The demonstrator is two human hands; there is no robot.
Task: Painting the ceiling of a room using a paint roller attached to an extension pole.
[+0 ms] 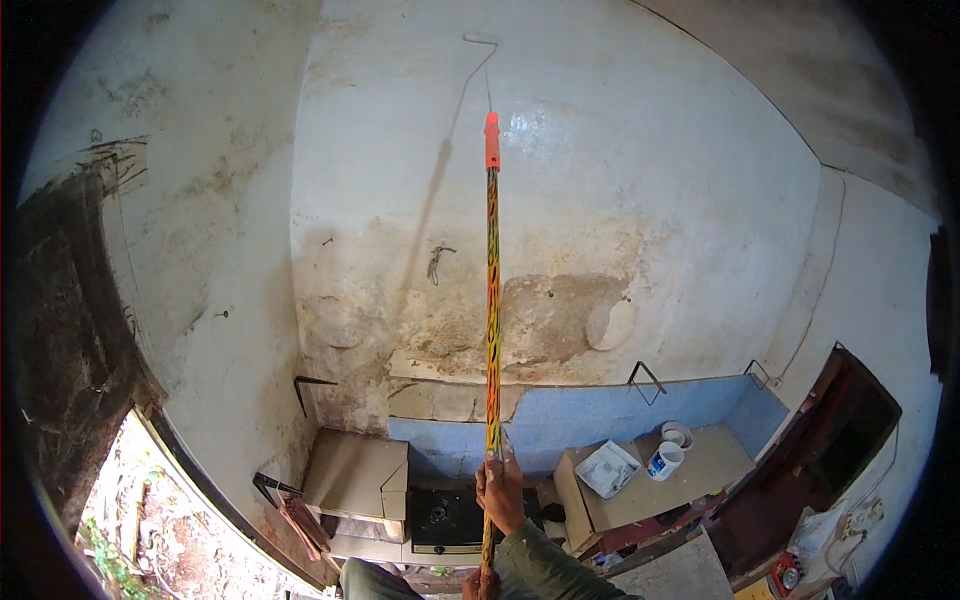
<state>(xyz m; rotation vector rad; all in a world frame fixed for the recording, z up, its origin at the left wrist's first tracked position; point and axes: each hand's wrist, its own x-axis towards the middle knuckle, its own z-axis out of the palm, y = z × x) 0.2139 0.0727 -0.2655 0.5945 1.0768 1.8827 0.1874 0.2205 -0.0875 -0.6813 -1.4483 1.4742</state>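
Note:
A long extension pole (493, 320), patterned in yellow, orange and black, rises up the middle of the view. My right hand (505, 490) is closed around its lower part. Below, at the bottom edge, my left hand (480, 584) grips the same pole near its end, only partly in view. An orange-red plastic grip (492, 142) tops the pole, and a thin wire frame runs up from it. The tool's head is hard to make out against the stained white wall (640, 140); the pole's shadow slants to its left.
A black stove (440, 520) sits below the pole, between tiled counters. On the right counter (715, 462) are a paint-smeared white tray (607, 468) and a white tub (665, 460). Metal brackets (648, 378) jut from the wall. A dark doorway (835, 440) stands right; a bright opening (170, 530) lies left.

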